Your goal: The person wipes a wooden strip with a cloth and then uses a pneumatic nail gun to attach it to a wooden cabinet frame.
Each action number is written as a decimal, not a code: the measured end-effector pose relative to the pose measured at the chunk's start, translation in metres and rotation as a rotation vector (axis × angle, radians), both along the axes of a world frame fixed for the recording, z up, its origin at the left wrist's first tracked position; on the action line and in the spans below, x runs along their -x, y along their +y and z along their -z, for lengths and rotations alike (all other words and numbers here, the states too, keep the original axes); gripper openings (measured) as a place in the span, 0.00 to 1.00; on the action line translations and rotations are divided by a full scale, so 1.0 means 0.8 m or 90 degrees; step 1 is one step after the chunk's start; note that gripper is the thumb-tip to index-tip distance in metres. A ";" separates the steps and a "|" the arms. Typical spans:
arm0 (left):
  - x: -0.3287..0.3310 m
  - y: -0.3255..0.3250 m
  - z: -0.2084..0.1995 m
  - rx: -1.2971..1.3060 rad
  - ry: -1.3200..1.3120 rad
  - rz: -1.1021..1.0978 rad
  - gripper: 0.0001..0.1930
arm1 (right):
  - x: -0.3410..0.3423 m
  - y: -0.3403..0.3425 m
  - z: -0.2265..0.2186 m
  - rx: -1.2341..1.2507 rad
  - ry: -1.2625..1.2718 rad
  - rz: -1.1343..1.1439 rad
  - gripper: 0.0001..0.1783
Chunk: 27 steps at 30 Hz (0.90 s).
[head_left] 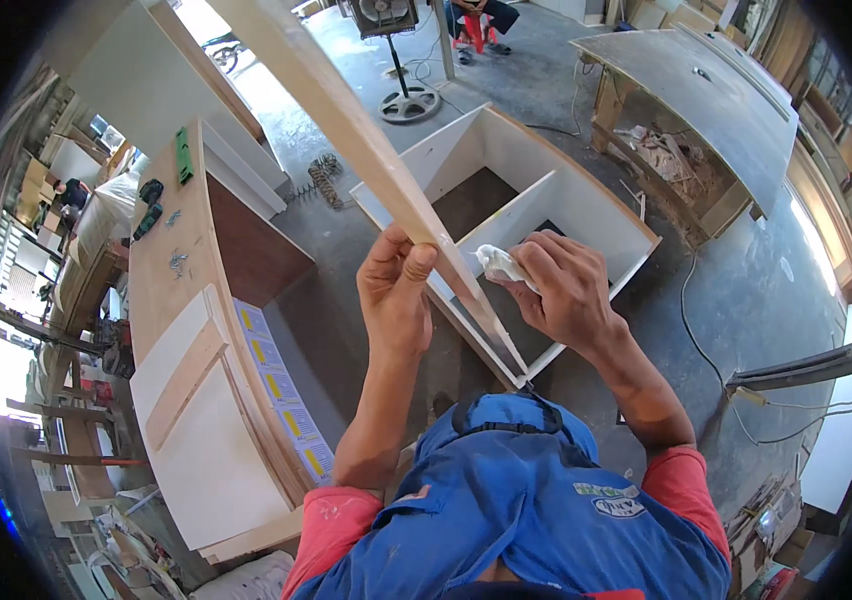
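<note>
My left hand (398, 290) is closed around a long, pale wooden strip (366, 140), thumb on its face. The strip slants from the top of the view down toward my body, its lower end darker and close to the corner of a white cabinet box (606, 215). In the closed fingers of my right hand (568, 285) is a crumpled white wad (498, 262), its tip beside the strip's edge. Whether the wad is cloth or soft plastic I cannot tell. Under both hands lies the cabinet box, open side up, split by a white divider (511, 205).
At the left stands a wooden cabinet (171, 290) bearing a green tool (184, 155), several screws (178, 265) and a white panel (216, 440). A fan (408, 100) stands ahead, near a seated person. A worktable (691, 100) is at the far right; a cable (691, 320) crosses the floor.
</note>
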<state>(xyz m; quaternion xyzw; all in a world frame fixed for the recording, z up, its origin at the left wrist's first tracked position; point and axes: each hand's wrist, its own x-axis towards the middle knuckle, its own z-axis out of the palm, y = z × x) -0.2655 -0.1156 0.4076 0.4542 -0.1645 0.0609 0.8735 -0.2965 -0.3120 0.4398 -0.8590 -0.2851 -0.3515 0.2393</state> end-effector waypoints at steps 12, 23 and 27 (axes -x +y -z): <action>0.000 0.005 -0.018 0.059 -0.037 -0.031 0.15 | 0.010 -0.007 0.023 0.061 0.046 -0.042 0.15; 0.000 0.011 -0.021 0.074 -0.048 -0.083 0.17 | 0.015 -0.009 0.014 0.054 0.057 -0.046 0.17; -0.002 0.024 -0.038 0.101 -0.054 -0.106 0.18 | 0.022 -0.016 0.020 0.106 0.103 -0.055 0.16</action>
